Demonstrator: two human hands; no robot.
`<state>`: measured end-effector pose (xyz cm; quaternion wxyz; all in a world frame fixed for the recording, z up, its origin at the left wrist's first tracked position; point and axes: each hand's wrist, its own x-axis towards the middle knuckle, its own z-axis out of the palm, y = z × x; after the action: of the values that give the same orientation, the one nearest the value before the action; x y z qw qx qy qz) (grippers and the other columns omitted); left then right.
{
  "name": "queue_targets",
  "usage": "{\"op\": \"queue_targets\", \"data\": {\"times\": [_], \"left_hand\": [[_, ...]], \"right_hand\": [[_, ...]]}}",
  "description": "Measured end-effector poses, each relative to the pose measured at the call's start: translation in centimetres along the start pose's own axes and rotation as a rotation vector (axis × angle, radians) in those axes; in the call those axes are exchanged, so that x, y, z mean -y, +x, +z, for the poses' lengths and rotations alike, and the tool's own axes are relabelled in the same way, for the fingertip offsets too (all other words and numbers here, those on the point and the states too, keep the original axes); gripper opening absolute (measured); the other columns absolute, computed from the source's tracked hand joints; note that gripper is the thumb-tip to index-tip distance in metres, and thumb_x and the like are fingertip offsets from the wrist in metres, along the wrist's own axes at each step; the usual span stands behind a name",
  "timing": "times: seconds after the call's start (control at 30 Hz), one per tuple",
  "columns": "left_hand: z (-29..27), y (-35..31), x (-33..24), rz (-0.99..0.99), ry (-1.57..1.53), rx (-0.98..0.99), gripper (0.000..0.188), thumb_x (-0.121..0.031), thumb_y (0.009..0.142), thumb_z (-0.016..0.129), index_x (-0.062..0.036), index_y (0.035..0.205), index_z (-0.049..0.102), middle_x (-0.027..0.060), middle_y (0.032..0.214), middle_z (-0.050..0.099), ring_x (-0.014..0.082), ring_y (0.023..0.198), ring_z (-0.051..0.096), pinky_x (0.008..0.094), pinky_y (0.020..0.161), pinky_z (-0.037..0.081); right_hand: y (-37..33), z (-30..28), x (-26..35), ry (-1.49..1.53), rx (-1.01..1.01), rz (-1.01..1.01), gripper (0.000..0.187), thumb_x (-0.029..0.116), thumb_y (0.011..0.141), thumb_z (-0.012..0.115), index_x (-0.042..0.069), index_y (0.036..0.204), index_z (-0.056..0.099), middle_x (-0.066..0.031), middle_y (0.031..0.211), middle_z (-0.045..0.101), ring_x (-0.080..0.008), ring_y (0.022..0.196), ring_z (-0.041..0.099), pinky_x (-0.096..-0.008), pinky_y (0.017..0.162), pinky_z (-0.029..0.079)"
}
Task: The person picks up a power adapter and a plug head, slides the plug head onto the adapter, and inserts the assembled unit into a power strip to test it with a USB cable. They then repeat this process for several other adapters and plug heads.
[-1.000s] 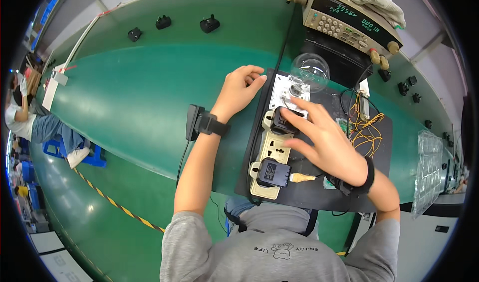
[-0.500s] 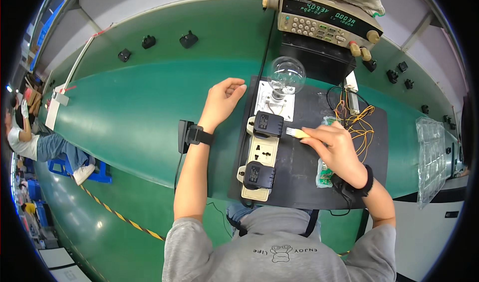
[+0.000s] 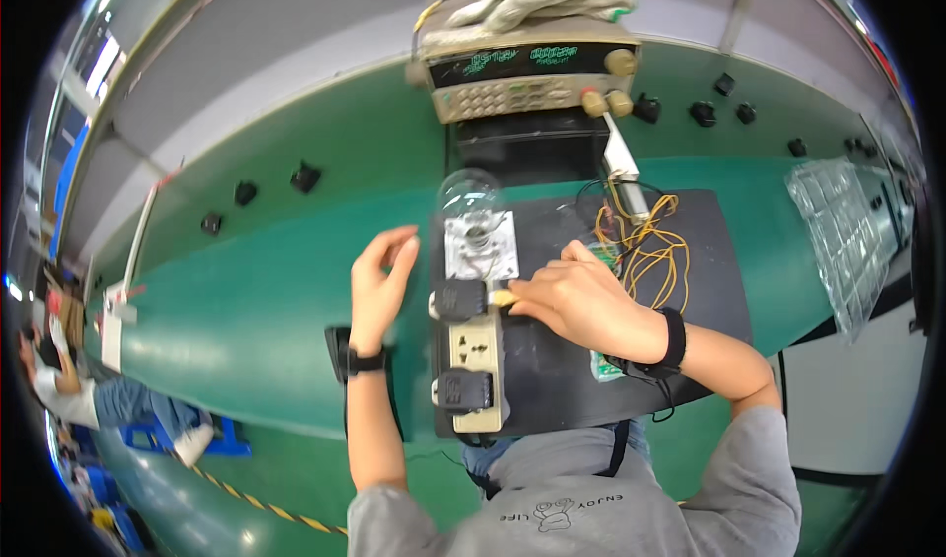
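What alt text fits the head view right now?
The right-hand grip holds a yellow plug at the right side of the upper black adapter on a cream power strip; insertion is unclear. The open left-hand grip is empty over the green table. Beyond stand a clear bulb and bench power supply.

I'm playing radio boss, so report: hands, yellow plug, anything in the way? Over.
Right hand pinching yellow plug at upper black adapter, seating unclear. Left hand empty. Clear bulb beyond adapter, not blocking.
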<state>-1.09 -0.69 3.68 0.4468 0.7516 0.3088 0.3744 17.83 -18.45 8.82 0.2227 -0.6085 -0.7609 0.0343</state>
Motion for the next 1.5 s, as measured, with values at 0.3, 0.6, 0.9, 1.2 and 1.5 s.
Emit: {"op": "queue_targets", "data": {"times": [0.3,0.6,0.9,1.2,1.5], "left_hand": [[-1.8,-10.6,-5.6,0.105,0.000,0.354,0.061,-0.029,0.060,0.084,0.0009,0.108,0.060,0.0140,0.111,0.058,0.0266,0.104,0.055,0.0366,0.091,0.043],[-1.1,-12.0,-8.0,0.036,0.158,0.387,0.053,-0.006,0.057,0.084,-0.0024,0.104,0.060,0.0118,0.108,0.062,0.0256,0.099,0.061,0.0357,0.088,0.047],[-4.0,-6.8,-5.4,0.293,0.038,-0.151,0.050,-0.020,0.066,0.082,-0.0032,0.106,0.057,0.0100,0.109,0.051,0.0228,0.093,0.055,0.0343,0.080,0.046],[-2.2,6.7,7.7,-0.224,0.293,-0.465,0.052,-0.015,0.074,0.077,-0.0011,0.119,0.055,-0.0022,0.077,0.055,0.0066,0.068,0.048,0.0212,0.062,0.041],[-1.4,7.7,10.0,0.014,0.098,-0.584,0.054,-0.016,0.080,0.069,-0.0045,0.128,0.046,0.0115,0.108,0.058,0.0132,0.073,0.059,0.0263,0.068,0.050]], "right_hand": [[-2.0,-7.8,-15.9,-0.328,-0.280,0.540,0.033,0.021,0.075,0.070,0.004,0.103,0.065,-0.0117,0.088,0.066,-0.0264,0.084,0.061,-0.0365,0.078,0.039],[1.4,-2.9,-32.1,-0.107,-0.143,0.901,0.089,0.033,0.061,0.083,0.005,0.133,0.040,-0.0153,0.128,0.049,-0.0307,0.119,0.046,-0.0473,0.094,0.036],[2.0,-2.2,-33.9,0.011,-0.350,0.562,0.054,0.019,0.064,0.078,-0.002,0.108,0.055,-0.0214,0.099,0.061,-0.0362,0.095,0.058,-0.0382,0.084,0.047],[-4.0,-8.6,-19.9,0.319,-0.491,0.514,0.062,0.000,0.068,0.070,0.004,0.123,0.043,-0.0063,0.100,0.048,-0.0163,0.092,0.054,-0.0288,0.080,0.047],[-3.0,-6.1,-0.7,0.478,0.000,0.160,0.064,-0.002,0.065,0.070,0.002,0.124,0.044,-0.0089,0.113,0.053,-0.0161,0.100,0.056,-0.0278,0.078,0.048]]}}
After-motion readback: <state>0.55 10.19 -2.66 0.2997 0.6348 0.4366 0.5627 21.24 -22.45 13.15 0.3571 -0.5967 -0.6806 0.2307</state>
